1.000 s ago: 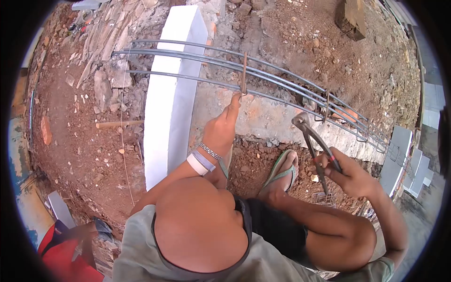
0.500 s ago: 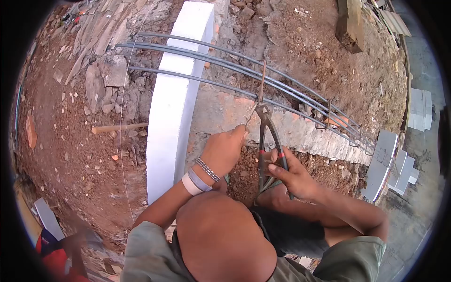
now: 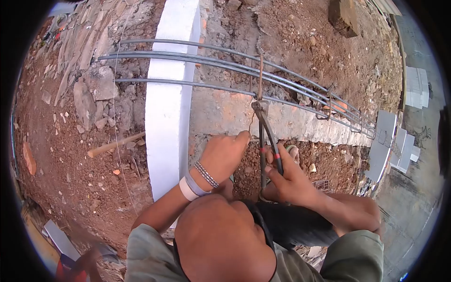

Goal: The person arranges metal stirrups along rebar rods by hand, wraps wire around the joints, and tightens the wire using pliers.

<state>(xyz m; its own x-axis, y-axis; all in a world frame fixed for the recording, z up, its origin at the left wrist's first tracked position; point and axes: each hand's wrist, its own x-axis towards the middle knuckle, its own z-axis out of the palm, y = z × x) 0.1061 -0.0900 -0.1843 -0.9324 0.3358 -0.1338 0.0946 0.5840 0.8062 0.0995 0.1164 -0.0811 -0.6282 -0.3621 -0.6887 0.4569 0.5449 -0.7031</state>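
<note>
Steel pincers (image 3: 268,128) with red bands on their handles are held in my right hand (image 3: 292,182). The fingers wrap around the handles, and the jaws sit against the nearest steel bar where a rusty stirrup (image 3: 260,77) crosses it. Just left of the pincers, my left hand (image 3: 223,154) is closed in a pinch on a thin tie wire (image 3: 251,123) that runs up toward the jaws. Long rebar (image 3: 213,87) rods lie side by side above both hands. Exactly how the jaws grip the wire is too small to make out.
A white beam (image 3: 165,117) stands under the rods on the left. Wooden stick (image 3: 110,146), thin string line (image 3: 116,122) and broken stones (image 3: 85,105) lie beyond it. A timber block (image 3: 343,18) is at the upper right, grey slabs (image 3: 381,145) at the right. Someone's red clothing shows lower left.
The view has shifted a little. The pincer handles are somewhat closer together, and the jaws stay at the same crossing. My left hand keeps its pinch on the wire.
</note>
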